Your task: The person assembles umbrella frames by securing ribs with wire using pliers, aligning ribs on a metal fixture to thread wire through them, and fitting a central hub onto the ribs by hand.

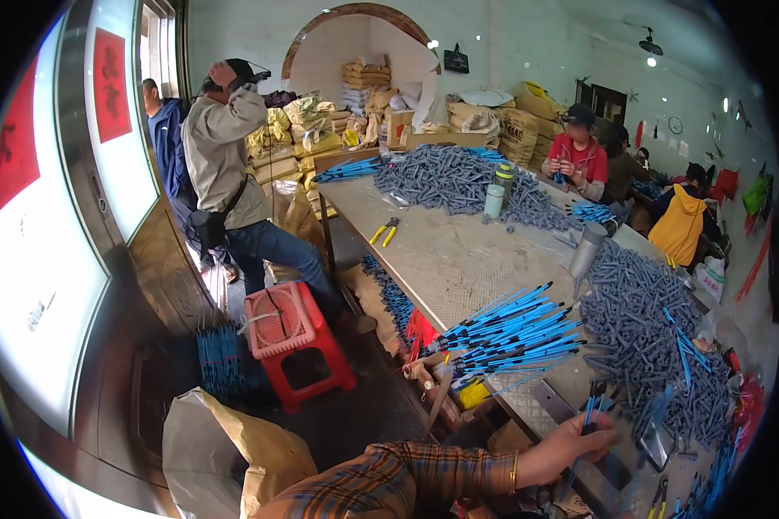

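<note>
My left hand (573, 443) reaches in from the lower edge in a plaid sleeve, its fingers closed round a few thin blue rods with black ends (592, 408). It is over the near right part of the table (485, 264). Just beyond it lies a large fanned bundle of blue rods with black tips (511, 333). To its right spreads a big heap of grey plastic tubes (636, 324), with some blue rods on top. My right hand does not show.
A grey cylindrical cup (589, 249), a pale green bottle (493, 203) and yellow-handled pliers (386, 231) stand or lie on the table. A red stool (299, 346) and an open paper sack (234, 445) are at left. Other people work at the far right; one stands at left.
</note>
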A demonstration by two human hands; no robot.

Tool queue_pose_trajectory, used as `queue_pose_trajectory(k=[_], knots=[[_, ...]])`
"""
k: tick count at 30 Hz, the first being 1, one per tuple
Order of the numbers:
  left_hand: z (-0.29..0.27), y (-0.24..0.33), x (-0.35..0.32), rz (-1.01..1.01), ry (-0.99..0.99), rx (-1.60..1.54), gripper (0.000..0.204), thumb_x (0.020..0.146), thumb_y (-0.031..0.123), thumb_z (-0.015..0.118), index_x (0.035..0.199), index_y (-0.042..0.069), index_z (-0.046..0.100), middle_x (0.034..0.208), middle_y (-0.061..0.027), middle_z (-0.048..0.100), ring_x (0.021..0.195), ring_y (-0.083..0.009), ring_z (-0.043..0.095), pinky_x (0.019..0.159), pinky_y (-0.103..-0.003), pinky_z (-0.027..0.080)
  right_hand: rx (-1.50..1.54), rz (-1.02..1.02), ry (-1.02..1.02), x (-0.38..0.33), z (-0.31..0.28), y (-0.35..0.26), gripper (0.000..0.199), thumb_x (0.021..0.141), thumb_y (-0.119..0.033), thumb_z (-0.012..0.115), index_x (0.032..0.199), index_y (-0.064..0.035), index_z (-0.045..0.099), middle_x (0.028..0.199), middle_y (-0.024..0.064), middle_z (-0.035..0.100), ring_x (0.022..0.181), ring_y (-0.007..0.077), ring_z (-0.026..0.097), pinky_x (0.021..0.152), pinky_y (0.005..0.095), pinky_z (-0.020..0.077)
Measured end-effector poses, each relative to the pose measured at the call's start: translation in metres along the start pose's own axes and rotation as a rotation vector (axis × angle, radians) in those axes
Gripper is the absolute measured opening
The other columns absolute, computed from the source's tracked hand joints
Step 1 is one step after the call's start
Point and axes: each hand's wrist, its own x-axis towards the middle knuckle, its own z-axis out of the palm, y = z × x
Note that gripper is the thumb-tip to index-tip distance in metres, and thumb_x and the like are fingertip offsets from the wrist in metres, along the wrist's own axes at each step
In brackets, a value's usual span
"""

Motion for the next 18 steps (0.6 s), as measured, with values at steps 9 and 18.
queue_pose_trajectory(k=[9,18], knots=[[0.013,0.002,-0.016,0.227,0.089,0.115,0.014,0.088,0.017,0.057,0.096,0.008,0.048,0.072,0.0021,0.049,0.064,-0.0067,0.049,0.059,-0.021,0.043,-0.292,0.028,-0.234,-0.010,0.044,-0.021,0.037,0.092,-0.026,0.041,0.114,0.0027,0.051,0.100,0.0221,0.059,0.089,0.0327,0.057,0.074,0.0379,0.0447],[0.010,0.016,-0.026,0.175,0.107,0.311,0.011,0.090,0.016,0.052,0.095,0.009,0.045,0.079,-0.0022,0.055,0.069,-0.0082,0.054,0.060,-0.024,0.048,-0.221,-0.137,-0.233,-0.011,0.045,-0.053,0.079,0.069,-0.027,0.069,0.132,0.0007,0.030,0.070,0.0086,0.056,0.058,0.0202,0.054,0.060,0.0292,0.0450]])
